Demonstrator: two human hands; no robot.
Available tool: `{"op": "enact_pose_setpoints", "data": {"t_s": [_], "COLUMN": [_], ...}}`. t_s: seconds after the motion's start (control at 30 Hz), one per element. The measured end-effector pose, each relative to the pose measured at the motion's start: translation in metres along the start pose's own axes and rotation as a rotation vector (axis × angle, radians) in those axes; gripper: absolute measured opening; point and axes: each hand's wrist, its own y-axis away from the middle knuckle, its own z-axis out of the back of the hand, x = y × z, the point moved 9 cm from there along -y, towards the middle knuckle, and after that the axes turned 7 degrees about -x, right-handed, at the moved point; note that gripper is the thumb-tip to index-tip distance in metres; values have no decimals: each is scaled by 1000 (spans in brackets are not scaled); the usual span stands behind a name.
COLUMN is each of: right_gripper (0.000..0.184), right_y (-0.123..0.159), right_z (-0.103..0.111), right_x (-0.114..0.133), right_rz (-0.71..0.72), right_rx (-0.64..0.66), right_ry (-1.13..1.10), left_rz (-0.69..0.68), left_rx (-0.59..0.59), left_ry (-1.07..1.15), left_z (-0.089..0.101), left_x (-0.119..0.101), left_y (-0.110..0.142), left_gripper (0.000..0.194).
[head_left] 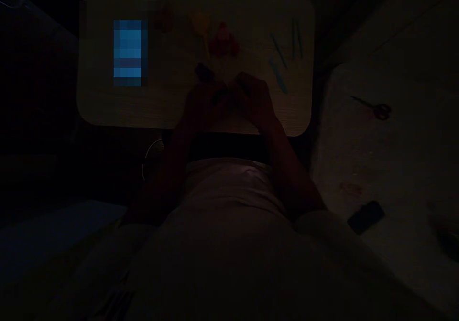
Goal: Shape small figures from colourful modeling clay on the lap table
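Note:
The scene is very dark. My left hand (206,103) and my right hand (253,99) meet over the near edge of a pale wooden table (143,106). Both have curled fingers, with the fingertips close together; whatever they pinch is too dark to make out. Just beyond my left hand lies a small dark lump (204,71). Farther back are a red piece (224,44), seemingly of several lobes, and a yellow piece (200,25) with a narrow tail.
At the table's right lie a light-blue tool (278,76) and thin sticks (278,51). A pixelated bright-blue rectangle (127,48) is at the left, a dim reddish lump (164,19) behind it. Scissors (382,111) and a dark rectangular object (366,217) rest on a pale surface at right.

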Motion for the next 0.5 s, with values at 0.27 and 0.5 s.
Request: {"op": "enact_pose_setpoints", "data": {"t_s": [0.27, 0.5], "right_gripper": [52, 56], "right_y": [0, -1], "right_z": [-4, -2], "right_x": [-11, -6], "right_rz": [-4, 36], "right_rx": [-26, -44], "right_ry": [-81, -48], "left_rz": [-22, -10], "left_rx": [-4, -3], "left_ry": [-44, -33], "left_z": [1, 0], "left_x": [-6, -4], "left_y": [-1, -1], "left_gripper": [24, 24]}}
